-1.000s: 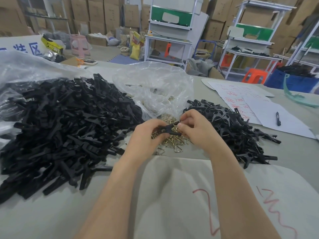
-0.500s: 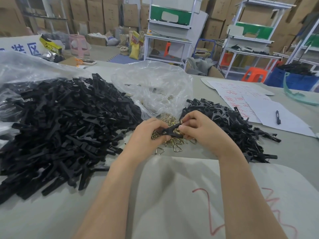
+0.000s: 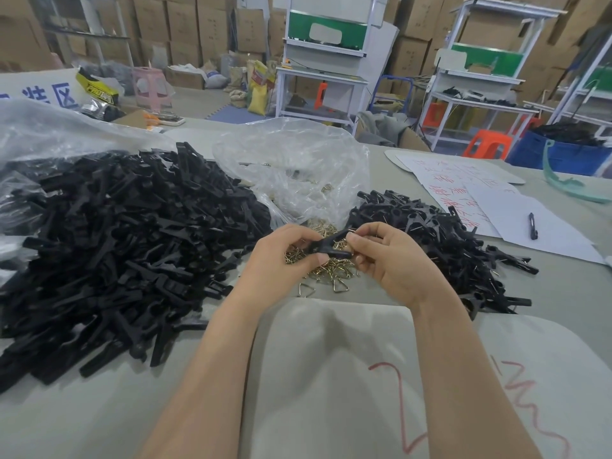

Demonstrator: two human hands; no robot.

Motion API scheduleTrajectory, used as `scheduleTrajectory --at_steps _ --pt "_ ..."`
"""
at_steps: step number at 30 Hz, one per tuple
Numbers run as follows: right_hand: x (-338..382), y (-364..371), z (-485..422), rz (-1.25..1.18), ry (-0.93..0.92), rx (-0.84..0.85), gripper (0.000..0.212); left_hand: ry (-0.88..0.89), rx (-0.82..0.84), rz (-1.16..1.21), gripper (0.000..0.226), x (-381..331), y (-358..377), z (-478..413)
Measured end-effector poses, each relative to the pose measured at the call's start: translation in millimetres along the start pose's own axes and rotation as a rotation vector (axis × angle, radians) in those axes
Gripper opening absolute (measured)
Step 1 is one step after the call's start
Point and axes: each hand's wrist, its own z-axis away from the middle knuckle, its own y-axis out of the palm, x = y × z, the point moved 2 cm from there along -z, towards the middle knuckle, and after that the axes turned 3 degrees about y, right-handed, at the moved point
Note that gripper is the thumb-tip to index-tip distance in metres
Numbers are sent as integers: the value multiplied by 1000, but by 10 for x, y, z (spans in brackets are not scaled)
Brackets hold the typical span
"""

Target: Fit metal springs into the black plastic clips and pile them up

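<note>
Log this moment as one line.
left hand: grips clip | right hand: pinches same clip | springs: loose heap under clip

pen (image 3: pixel 532 225) on paper sheets (image 3: pixel 543 223)

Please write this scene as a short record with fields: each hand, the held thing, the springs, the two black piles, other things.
left hand: grips the black clip
right hand: pinches the same clip's other end
springs: loose brass-coloured heap below the hands, at the clear bag mouth
left pile: large, black clip parts
right pile: smaller, clips with metal wire showing
other: pen on white paper
</note>
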Motion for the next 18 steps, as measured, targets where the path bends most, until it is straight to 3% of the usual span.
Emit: scheduleTrajectory --at_steps 10,14,18 --pt "-38 24 -32 10 -24 25 23 -29 43 28 21 -24 11 -4" --pt "-109 69 -5 -63 193 124 48 -68 40 147 22 -55 18 -3" --pt "-315 174 57 -264 332 320 59 -35 66 96 21 -64 70 2"
